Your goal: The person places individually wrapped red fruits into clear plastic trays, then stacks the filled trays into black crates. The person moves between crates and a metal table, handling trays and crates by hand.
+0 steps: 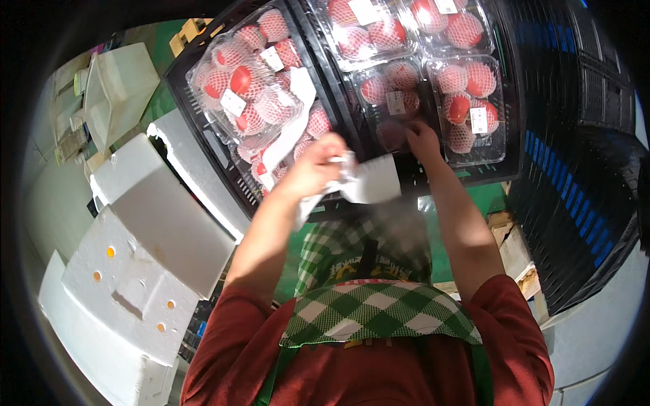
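My left hand (325, 160) is closed on a white paper label strip (373, 182), blurred, over the front of two adjoining black plastic crates. A further length of white strip (299, 111) lies across the clear packs in the left crate. My right hand (424, 142) is at the near edge of a shaded clear plastic pack (373, 114) in the right crate; whether its fingers grip anything is unclear. Red fruit in pink-white foam nets (403, 75) fills that pack, which bears a white label (395, 102).
The left crate (231, 170) holds several labelled fruit packs (241, 91). More packs (469, 101) sit in the right crate (513, 116). Stacked black crates (563, 167) stand at right. White foam boxes (137, 259) are at left, with a pale bin (119, 91) behind.
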`<state>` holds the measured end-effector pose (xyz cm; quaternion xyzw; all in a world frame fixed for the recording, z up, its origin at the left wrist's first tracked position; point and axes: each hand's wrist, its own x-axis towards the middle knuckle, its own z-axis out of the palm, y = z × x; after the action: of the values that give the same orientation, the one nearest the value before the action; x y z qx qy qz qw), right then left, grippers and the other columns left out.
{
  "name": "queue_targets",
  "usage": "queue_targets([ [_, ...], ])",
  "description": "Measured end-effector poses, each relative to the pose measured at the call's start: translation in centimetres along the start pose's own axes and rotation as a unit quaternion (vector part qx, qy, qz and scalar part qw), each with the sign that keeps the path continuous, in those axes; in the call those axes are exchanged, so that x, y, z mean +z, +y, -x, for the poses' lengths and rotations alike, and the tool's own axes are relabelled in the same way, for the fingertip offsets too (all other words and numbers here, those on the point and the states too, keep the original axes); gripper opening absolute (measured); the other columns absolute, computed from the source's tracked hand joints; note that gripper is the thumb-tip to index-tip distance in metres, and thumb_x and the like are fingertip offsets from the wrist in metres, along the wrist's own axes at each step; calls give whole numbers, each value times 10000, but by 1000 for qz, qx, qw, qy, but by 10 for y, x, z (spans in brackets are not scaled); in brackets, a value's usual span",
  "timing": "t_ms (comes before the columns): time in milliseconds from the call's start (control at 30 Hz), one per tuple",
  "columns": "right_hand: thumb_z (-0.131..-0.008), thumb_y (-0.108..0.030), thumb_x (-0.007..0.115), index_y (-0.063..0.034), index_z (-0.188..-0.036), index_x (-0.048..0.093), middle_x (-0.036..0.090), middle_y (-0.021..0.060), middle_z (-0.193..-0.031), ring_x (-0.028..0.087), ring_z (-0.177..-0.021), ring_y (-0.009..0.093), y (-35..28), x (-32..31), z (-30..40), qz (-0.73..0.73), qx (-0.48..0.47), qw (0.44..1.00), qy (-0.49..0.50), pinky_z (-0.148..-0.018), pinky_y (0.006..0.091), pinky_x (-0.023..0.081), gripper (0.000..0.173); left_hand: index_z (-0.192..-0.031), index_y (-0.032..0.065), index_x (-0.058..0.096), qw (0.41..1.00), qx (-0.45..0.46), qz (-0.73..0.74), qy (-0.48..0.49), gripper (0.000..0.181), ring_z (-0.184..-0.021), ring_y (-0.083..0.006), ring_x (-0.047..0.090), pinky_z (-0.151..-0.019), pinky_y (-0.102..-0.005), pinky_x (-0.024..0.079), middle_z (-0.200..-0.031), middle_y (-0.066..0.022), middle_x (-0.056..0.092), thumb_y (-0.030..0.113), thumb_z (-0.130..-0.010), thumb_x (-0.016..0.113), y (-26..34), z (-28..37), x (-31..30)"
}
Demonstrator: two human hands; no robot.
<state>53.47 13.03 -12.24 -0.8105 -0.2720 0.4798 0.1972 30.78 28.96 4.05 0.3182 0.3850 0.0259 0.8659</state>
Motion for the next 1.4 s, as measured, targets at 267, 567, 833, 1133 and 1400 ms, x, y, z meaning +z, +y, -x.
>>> queue_targets([
  [267,-913,-195,625,6,-1138,618,693,110,-1014,667,-917,165,-179,-11,44,-217,-94,970,-54,-796,266,513,302,-1070,-8,611,654,-124,-578,471,531,-872,-368,647,-789,-417,489,-914,-223,670,482,-869,566,34,122,-173],
  [567,-879,-317,659,9,-1092,483,533,120,-963,531,-819,182,-187,1,-94,-495,174,829,195,-774,354,485,427,-1169,-1,552,884,-50,-21,464,675,-916,-184,570,-825,-302,465,-1044,-104,619,480,-755,781,16,39,-164],
  [833,-832,-428,705,1,-931,505,546,77,-749,580,-665,202,-174,-33,-114,-617,284,732,52,-630,329,544,484,-966,102,545,913,11,90,398,465,-844,-177,590,-758,-356,503,-956,-51,622,404,-741,818,-6,36,-188],
  [1133,-752,-436,778,32,-1068,479,528,113,-879,568,-829,237,-184,-40,-103,-645,255,720,22,-795,407,511,640,-1222,95,555,934,-3,232,272,617,-946,-238,629,-820,-407,533,-1099,-82,636,466,-774,760,10,20,-178],
  [1400,-736,-374,767,-119,-1245,483,501,147,-1235,485,-1076,266,-185,-29,-92,-638,188,745,48,-1064,510,246,637,-1196,50,572,933,34,211,289,530,-928,-239,643,-803,-408,541,-1069,-90,654,349,-799,757,19,-6,-182],
])
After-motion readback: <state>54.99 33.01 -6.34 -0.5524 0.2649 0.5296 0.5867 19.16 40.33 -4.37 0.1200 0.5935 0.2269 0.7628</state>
